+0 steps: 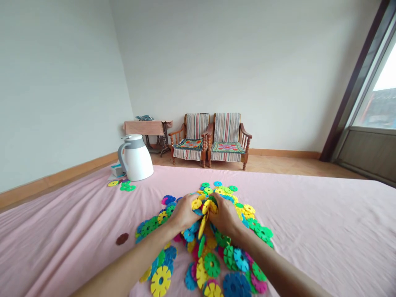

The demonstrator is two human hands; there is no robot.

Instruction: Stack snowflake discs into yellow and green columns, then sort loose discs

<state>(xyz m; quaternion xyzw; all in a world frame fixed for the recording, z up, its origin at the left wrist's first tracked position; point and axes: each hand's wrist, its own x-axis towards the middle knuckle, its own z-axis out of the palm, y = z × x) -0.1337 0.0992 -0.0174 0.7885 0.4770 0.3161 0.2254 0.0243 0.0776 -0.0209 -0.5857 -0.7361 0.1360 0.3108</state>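
A heap of several flat plastic snowflake discs [213, 264] in yellow, green, blue and pink lies on a pink cloth [324, 231]. Both hands meet over the middle of the heap. My left hand [183, 213] is closed on a yellow disc [196, 203]. Fingers of my right hand [225, 216] are curled round a small joined cluster of yellow discs [205, 210] held between the two hands. A chain of yellow discs [202, 227] hangs down from that cluster.
A white jug [135, 157] stands at the cloth's far left, with a small box [116, 169] and a few loose discs [123, 185] beside it. A single brown disc [122, 238] lies apart on the left. Two wooden armchairs [210, 139] and a small table [147, 128] stand by the far wall.
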